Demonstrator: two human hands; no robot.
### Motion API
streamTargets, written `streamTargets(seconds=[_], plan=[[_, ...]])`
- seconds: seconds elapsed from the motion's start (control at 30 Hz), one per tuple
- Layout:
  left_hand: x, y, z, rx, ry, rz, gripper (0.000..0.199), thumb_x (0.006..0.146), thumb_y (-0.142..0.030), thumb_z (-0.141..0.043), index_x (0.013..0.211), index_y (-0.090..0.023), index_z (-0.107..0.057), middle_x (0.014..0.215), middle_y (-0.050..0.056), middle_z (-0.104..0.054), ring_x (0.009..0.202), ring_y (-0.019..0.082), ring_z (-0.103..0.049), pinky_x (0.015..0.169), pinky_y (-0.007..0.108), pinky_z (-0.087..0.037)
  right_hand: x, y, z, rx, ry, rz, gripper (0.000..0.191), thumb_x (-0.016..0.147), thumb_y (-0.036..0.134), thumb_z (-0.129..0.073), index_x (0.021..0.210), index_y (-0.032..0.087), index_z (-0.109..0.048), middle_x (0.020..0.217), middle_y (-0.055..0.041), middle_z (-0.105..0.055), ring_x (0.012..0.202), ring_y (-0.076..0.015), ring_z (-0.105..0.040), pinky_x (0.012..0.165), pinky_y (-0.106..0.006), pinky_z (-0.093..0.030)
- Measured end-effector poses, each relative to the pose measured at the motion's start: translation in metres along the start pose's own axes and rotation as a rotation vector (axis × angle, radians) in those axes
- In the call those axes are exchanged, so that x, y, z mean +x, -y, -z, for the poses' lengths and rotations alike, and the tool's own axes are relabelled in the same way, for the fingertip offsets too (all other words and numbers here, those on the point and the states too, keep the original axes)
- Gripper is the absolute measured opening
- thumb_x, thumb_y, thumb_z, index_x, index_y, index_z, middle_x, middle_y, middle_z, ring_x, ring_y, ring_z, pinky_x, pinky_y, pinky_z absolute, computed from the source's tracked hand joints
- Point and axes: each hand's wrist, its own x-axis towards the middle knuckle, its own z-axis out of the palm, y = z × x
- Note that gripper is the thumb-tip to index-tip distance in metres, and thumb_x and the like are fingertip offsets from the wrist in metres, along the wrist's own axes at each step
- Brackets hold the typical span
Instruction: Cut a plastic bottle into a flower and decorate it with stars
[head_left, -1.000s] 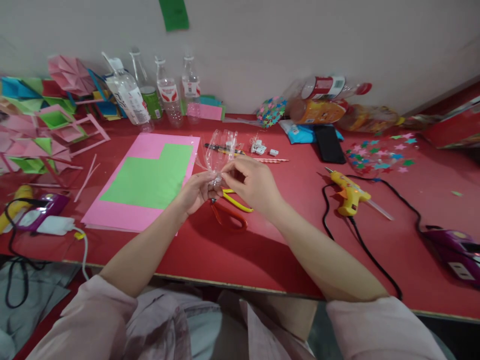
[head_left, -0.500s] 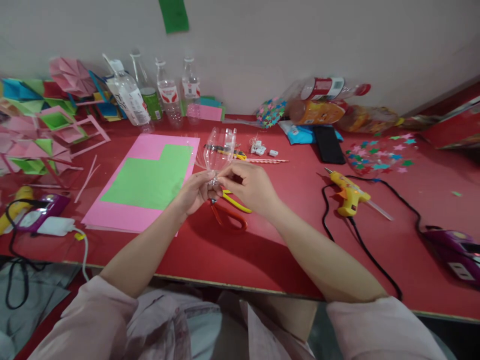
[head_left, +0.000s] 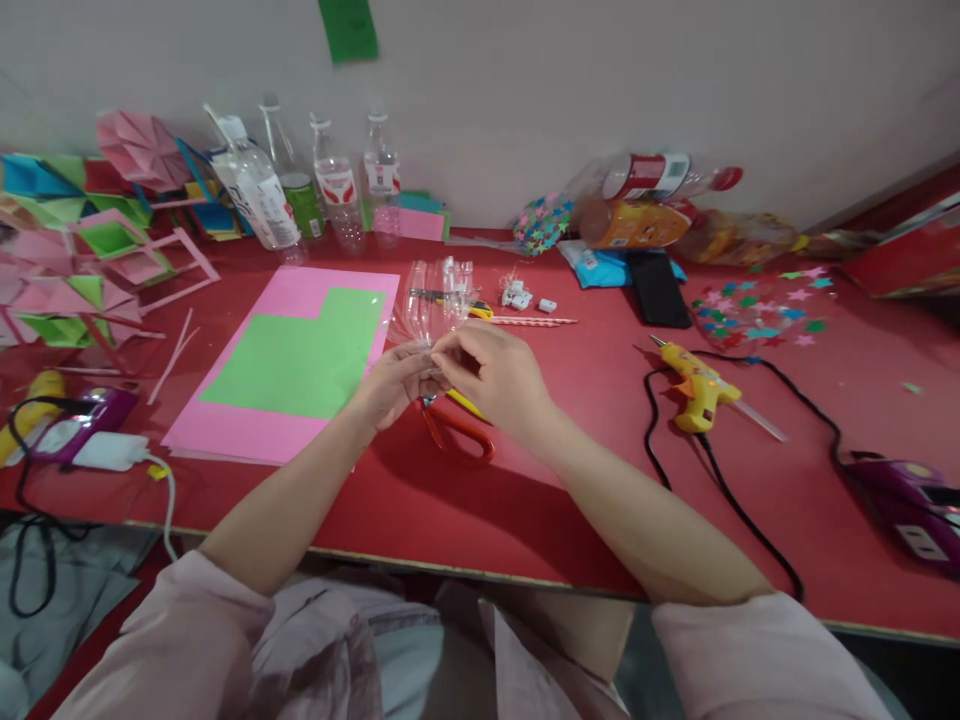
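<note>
Flaring just beyond the fingers (head_left: 459, 343), a clear plastic piece (head_left: 437, 305) is spreading its strips away from the person, its narrow end sitting between both hands. The slitting is apparently done — the sides are already parting into strips — while the work at the narrow end is seemingly unfinished; what else is left is not showing. The left hand (head_left: 394, 386) is holding that end, thumb and fingers closed around it. The right hand (head_left: 499, 372) is pinching narrowly at the same spot, its thumb and index finger nearly meeting — though the fingertips are hiding exactly which bit they are gripping. Just nearer than the fingers, a red-handled tool (head_left: 486, 443) is lying on the desk (head_left: 570, 520), partly covered by the hands. Left of the fingers, a green sheet (head_left: 300, 360) is resting on pink sheets (head_left: 244, 438). Beyond them and slightly right, small white pieces (head_left: 517, 296) are lying near striped sticks (head_left: 540, 322). Well to their right, a yellow glue gun (head_left: 696, 385) is resting.
</note>
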Motion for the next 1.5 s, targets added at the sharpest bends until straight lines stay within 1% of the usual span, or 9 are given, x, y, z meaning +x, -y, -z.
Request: streamTargets(seconds=[0.2,0.4,0.5,0.77,0.9,1.1,1.17,1.3,1.5], plan=[[-0.002,-0.002,-0.003,0.016,0.006,0.018,0.024,0.065,-0.03,-0.072,0.076,-0.011,-0.063,0.062,0.002,-0.064,0.053,0.01,-0.06,0.053,0.021,-0.048,0.001,0.001,0.005,-0.005,-0.039,0.016,0.009,0.084,0.02,-0.054,0.08,0.02,-0.062,0.077,-0.0007,-0.062,0.071,-0.0124,-0.054,0.065,-0.025,-0.038],[-0.002,-0.002,-0.001,0.031,0.008,0.023,0.024,0.068,-0.031,-0.069,0.081,-0.011,-0.064,0.065,0.003,-0.066,0.054,0.01,-0.06,0.054,0.021,-0.048,0.004,-0.002,0.011,-0.028,-0.1,0.0,0.012,0.083,0.016,-0.051,0.078,0.021,-0.061,0.077,0.0001,-0.06,0.068,-0.0119,-0.052,0.063,-0.026,-0.037],[-0.002,-0.002,0.001,0.042,0.031,0.018,0.025,0.069,-0.031,-0.068,0.083,-0.011,-0.065,0.068,0.004,-0.067,0.054,0.01,-0.06,0.053,0.021,-0.047,0.004,-0.004,0.011,-0.029,-0.102,-0.011,0.011,0.082,0.017,-0.051,0.078,0.021,-0.06,0.076,0.0002,-0.059,0.068,-0.0119,-0.051,0.063,-0.026,-0.037],[-0.002,-0.003,0.001,0.049,0.054,0.029,0.024,0.069,-0.031,-0.066,0.079,-0.01,-0.065,0.066,0.004,-0.067,0.051,0.009,-0.058,0.049,0.02,-0.046,0.006,-0.005,0.011,0.023,-0.107,-0.057,0.007,0.08,0.019,-0.054,0.081,0.02,-0.061,0.071,0.0009,-0.055,0.067,-0.0123,-0.05,0.064,-0.026,-0.038],[-0.003,-0.003,0.001,0.053,0.056,0.046,0.022,0.07,-0.03,-0.066,0.081,-0.01,-0.065,0.068,0.005,-0.068,0.051,0.009,-0.059,0.049,0.021,-0.047,0.006,-0.005,0.012,0.109,-0.113,-0.094,0.015,0.078,0.016,-0.054,0.09,0.018,-0.063,0.073,0.0008,-0.056,0.066,-0.0118,-0.05,0.063,-0.026,-0.039],[-0.003,-0.001,0.001,0.073,0.077,0.063,0.022,0.071,-0.03,-0.066,0.081,-0.01,-0.064,0.069,0.006,-0.068,0.051,0.01,-0.059,0.047,0.021,-0.046,0.008,-0.007,0.012,0.166,-0.07,-0.163,0.017,0.076,0.016,-0.056,0.091,0.017,-0.064,0.073,0.001,-0.056,0.067,-0.0116,-0.05,0.063,-0.027,-0.039],[-0.003,-0.001,0.001,0.074,0.081,0.063,0.022,0.071,-0.03,-0.066,0.081,-0.01,-0.063,0.069,0.006,-0.068,0.051,0.01,-0.059,0.047,0.02,-0.046,0.009,-0.007,0.012,0.198,-0.063,-0.184,0.015,0.075,0.018,-0.058,0.09,0.017,-0.062,0.073,0.0014,-0.056,0.066,-0.0114,-0.05,0.063,-0.027,-0.039],[-0.002,0.0,0.002,0.074,0.084,0.064,0.022,0.071,-0.029,-0.066,0.081,-0.01,-0.064,0.07,0.006,-0.069,0.05,0.01,-0.059,0.046,0.02,-0.046,0.01,-0.005,0.012,0.294,-0.078,-0.22,0.007,0.074,0.021,-0.061,0.078,0.018,-0.056,0.073,0.0023,-0.054,0.065,-0.0104,-0.048,0.061,-0.027,-0.038],[-0.002,0.001,0.005,0.06,0.097,0.056,0.022,0.073,-0.029,-0.063,0.083,-0.009,-0.065,0.072,0.006,-0.07,0.051,0.009,-0.059,0.047,0.019,-0.046,0.011,-0.003,0.015,0.421,-0.05,-0.248,0.013,0.073,0.019,-0.062,0.068,0.019,-0.05,0.064,0.0046,-0.05,0.058,-0.0085,-0.044,0.057,-0.026,-0.036]])
